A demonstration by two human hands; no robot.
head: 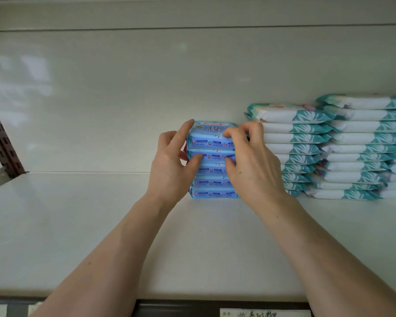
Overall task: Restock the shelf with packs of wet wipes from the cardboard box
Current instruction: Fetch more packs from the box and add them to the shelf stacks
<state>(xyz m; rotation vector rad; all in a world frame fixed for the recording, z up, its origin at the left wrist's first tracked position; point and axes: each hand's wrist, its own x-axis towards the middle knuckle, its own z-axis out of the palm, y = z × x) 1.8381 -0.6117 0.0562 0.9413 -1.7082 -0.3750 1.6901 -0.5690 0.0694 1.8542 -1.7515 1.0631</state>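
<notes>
The blue packs of wet wipes (212, 156) are a bright sky blue, with darker blue label panels and small red and green round marks along their front edges. A sliver of pink shows at their left side. Next to them the white packs (295, 138) have teal ends printed with a pale, fanning leaf pattern, and the farther stack (361, 145) wears the same white-and-teal print. The shelf (78, 225) is glossy off-white, like its back panel (124, 88). The slotted upright (0, 138) is dark brown. The front rail (176, 308) is dark, with a white label (265, 313) handwritten in black.
</notes>
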